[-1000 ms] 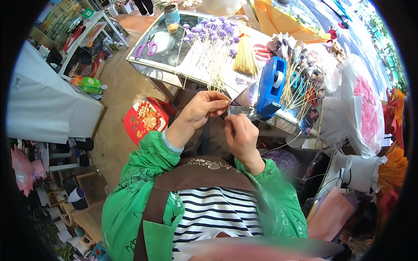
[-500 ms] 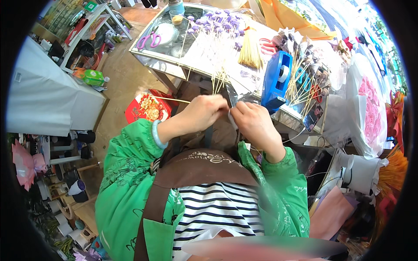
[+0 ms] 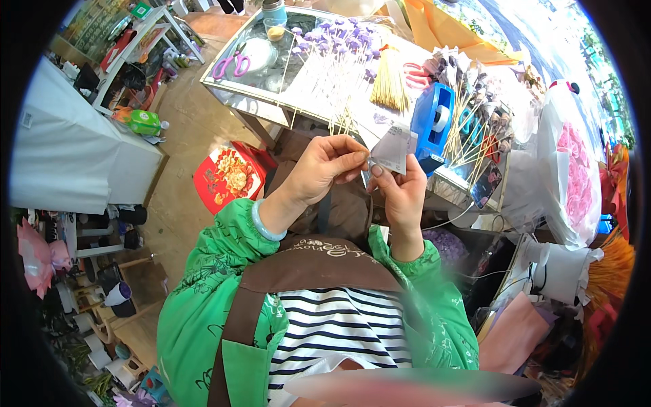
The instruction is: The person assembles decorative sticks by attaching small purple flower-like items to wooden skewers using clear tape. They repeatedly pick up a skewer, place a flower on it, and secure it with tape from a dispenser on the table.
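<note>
Paper slip (image 3: 392, 150): small, pale grey-white, creased; pinched between both hands, standing up above the fingertips.
Left hand (image 3: 331, 167): fingers curled, thumb and forefinger gripping the slip's left lower edge.
Right hand (image 3: 400, 191): thumb pressed on the slip's lower right, fingers behind it.
Blue tape dispenser (image 3: 434, 122): just beyond the slip, to its right.
Glass table (image 3: 239, 95): beyond the hands.
Purple flower sticks (image 3: 339, 47): well beyond the grip, on the table.
Red tin (image 3: 227, 178): left of the left hand, lower down.

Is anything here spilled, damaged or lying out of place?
Nothing stands out. Both hands, left hand and right hand, pinch a small pale folded paper piece; the blue tape dispenser stands upright on the glass-topped table.
</note>
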Available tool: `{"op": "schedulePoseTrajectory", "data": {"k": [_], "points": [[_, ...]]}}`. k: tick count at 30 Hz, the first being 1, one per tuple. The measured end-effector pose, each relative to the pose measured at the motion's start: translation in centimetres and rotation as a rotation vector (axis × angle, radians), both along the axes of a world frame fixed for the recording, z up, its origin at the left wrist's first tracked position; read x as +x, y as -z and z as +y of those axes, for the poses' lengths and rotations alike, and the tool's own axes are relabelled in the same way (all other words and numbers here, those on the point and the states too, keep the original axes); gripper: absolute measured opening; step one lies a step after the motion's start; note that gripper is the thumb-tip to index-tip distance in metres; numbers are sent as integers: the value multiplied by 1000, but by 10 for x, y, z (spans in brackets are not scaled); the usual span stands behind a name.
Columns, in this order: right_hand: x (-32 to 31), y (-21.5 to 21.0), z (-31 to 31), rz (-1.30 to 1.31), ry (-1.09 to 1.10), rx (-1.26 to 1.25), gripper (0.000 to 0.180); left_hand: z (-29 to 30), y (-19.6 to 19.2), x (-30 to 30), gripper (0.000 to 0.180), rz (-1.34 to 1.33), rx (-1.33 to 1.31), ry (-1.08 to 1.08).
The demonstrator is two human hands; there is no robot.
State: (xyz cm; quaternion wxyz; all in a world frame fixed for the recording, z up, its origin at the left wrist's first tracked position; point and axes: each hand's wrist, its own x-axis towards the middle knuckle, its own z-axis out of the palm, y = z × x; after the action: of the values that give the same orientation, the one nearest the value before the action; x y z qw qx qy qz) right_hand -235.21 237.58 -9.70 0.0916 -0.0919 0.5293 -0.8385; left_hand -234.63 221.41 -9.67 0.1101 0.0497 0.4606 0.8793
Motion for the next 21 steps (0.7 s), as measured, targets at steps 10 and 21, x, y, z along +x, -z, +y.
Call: {"op": "schedulePoseTrajectory", "data": {"k": [10, 21], "points": [[-7, 10, 7, 43, -156, 6, 18, 0, -6, 1, 14, -149, 17, 116], [-12, 13, 5, 84, -56, 15, 19, 8, -5, 9, 14, 157, -401, -121]]}}
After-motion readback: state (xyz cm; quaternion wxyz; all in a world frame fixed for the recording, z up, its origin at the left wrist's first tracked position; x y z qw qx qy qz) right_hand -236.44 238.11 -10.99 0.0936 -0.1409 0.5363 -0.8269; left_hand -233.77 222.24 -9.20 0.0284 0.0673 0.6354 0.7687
